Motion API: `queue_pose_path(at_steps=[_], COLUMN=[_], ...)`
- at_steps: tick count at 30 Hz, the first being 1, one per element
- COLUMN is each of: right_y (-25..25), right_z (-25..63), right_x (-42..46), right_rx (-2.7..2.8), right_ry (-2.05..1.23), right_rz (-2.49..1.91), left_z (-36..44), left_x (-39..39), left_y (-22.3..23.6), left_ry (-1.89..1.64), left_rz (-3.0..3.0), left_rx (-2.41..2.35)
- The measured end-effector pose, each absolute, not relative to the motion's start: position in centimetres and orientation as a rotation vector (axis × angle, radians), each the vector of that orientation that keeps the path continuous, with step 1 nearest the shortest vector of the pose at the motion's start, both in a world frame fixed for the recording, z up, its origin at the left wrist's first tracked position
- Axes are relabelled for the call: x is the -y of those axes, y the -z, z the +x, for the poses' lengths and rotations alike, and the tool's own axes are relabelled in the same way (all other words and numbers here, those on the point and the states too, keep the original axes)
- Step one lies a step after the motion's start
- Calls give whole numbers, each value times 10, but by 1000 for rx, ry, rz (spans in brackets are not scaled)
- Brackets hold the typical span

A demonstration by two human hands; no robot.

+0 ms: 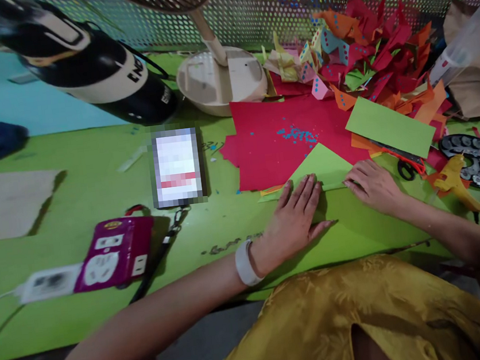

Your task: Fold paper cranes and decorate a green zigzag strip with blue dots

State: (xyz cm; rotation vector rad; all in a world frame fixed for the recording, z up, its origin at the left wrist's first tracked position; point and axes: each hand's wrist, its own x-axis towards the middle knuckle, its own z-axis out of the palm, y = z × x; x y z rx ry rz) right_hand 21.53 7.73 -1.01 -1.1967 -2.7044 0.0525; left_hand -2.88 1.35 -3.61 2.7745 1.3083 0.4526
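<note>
So the folded light-green triangular paper (322,165) lies at the near edge of the big red sheet (271,147), blue paper dots loose on top. Left hand (302,210) is open, fingers flat on the fold; right hand (373,185) has bent fingers at the other corner, can't tell if it's pinching. Container-wise, there's a black oval tray (478,140) of small round clear cups, contents too small to make out, beside a yellow glue gun (457,184).
</note>
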Motion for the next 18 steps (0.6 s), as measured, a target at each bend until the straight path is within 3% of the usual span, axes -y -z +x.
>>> queue_pose_path(at_steps=[9, 18], right_y=[2, -14], right_z=[216, 243], right_x=[-74, -86], right_rx=[2697, 2637], right_ry=[-106, -417], right_rz=[-1252, -1463], left_z=[-29, -29], left_x=[-14, -13], left_y=[34, 33], left_ry=[-433, -407], left_rz=[2746, 2769], left_rx=[-1312, -1339])
